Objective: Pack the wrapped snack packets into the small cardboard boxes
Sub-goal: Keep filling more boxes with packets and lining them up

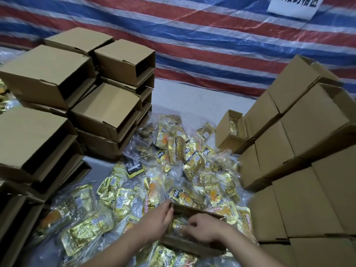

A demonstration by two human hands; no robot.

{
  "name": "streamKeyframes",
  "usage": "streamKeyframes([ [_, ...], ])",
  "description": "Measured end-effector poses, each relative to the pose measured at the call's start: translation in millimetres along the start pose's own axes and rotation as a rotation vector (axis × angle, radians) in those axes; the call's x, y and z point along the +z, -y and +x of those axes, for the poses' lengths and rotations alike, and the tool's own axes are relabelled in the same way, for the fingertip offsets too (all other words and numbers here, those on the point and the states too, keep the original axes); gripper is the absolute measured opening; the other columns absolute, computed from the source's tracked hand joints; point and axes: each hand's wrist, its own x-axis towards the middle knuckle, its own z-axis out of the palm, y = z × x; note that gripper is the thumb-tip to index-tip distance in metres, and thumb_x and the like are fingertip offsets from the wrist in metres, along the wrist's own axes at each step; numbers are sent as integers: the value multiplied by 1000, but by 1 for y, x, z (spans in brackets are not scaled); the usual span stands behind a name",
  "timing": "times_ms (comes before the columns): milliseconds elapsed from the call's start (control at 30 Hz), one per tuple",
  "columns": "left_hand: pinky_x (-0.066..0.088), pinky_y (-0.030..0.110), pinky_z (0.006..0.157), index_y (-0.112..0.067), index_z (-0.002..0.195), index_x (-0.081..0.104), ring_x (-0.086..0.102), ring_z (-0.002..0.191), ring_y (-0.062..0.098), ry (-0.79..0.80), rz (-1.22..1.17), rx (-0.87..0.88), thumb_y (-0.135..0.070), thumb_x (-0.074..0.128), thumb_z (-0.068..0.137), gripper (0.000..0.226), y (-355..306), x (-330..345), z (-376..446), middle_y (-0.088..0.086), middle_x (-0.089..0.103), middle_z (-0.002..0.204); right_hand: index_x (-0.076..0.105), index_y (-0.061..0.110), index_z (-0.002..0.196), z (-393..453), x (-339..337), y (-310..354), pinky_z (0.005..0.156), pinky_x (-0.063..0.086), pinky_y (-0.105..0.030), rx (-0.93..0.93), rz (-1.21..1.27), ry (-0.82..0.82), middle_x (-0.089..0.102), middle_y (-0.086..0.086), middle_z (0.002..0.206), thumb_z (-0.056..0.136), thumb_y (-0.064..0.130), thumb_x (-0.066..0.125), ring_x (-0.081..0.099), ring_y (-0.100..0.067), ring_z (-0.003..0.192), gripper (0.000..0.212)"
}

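A small open cardboard box (pixel 194 245) lies at the bottom centre on a heap of gold foil snack packets (pixel 173 170) in clear plastic. My left hand (pixel 157 218) grips the box's left wall, fingers curled over its rim. My right hand (pixel 204 227) reaches into the box from above, fingers curled onto a gold packet (pixel 178 222) inside it. The right hand hides most of the box's inside.
Stacks of empty open boxes (pixel 77 105) stand at the left. Stacks of closed boxes (pixel 300 151) rise at the right, with one open box (pixel 230 130) holding packets beside them. A striped tarp (pixel 192 45) hangs behind.
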Motion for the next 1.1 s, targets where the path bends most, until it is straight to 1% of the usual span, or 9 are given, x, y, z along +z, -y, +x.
streamKeyframes([
  [100, 47, 24, 69, -39, 117, 43, 59, 75, 2, 3, -3, -5, -49, 27, 105, 23, 4, 2, -1, -10, 62, 85, 65, 22, 92, 18, 20, 14, 73, 41, -27, 66, 58, 154, 68, -8, 107, 98, 46, 37, 60, -22, 98, 38],
  [233, 44, 16, 64, -43, 115, 42, 60, 75, -2, 6, -27, -16, -46, 28, 106, 17, -2, 0, 5, -11, 64, 88, 56, 22, 78, 24, 12, 15, 55, 36, -25, 99, 289, 129, 57, 1, 76, 103, 41, 30, 50, -9, 58, 41],
  [333, 41, 14, 58, -42, 115, 43, 58, 69, -2, 25, -20, -23, -44, 29, 107, 16, -5, -1, 5, -7, 63, 83, 53, 24, 73, 13, 3, 7, 50, 36, -23, 70, 263, 151, 53, 4, 68, 101, 48, 34, 45, -10, 53, 41],
  [467, 43, 17, 57, -43, 121, 44, 56, 62, -2, 49, -90, -53, -46, 28, 107, 22, -10, -1, 3, -4, 65, 83, 61, 24, 83, 3, 4, -17, 63, 42, -27, 2, 162, -88, 62, 5, 83, 98, 46, 39, 57, -13, 72, 34],
  [667, 42, 17, 55, -36, 120, 45, 53, 59, 1, 41, -135, -104, -39, 26, 108, 23, -21, -3, 1, -3, 61, 77, 65, 7, 119, -5, 6, -10, 94, 46, -35, -16, -29, -91, 61, -14, 124, 101, 45, 33, 60, -28, 112, 52],
  [833, 48, 20, 61, -32, 127, 45, 57, 68, 1, 44, -133, -142, -42, 26, 108, 29, -36, -6, -1, -5, 63, 86, 67, 25, 96, -30, -21, -4, 66, 51, -35, -177, 51, -285, 68, 3, 88, 96, 43, 50, 61, -11, 70, 24],
  [900, 51, 24, 75, -37, 138, 35, 63, 84, 3, 60, -106, -139, -51, 33, 105, 36, -37, -7, -3, -5, 68, 103, 66, 27, 106, -40, -35, -9, 80, 56, -34, -235, 83, -425, 66, 10, 99, 95, 39, 56, 62, -8, 84, 20],
  [967, 49, 27, 85, -35, 146, 29, 63, 95, 7, 96, -95, -166, -50, 42, 102, 48, -36, -5, -5, -6, 65, 115, 56, 26, 132, -42, -48, -23, 103, 46, -32, -244, -71, -480, 58, 9, 126, 93, 37, 57, 55, -10, 115, 41],
  [1100, 52, 27, 79, -25, 145, 40, 61, 82, 9, 121, -129, -269, -24, 36, 106, 39, -38, -1, -8, -6, 64, 103, 38, 26, 149, -34, -49, -51, 110, 38, -33, -99, -215, -317, 45, 2, 149, 93, 35, 56, 45, -19, 134, 60],
])
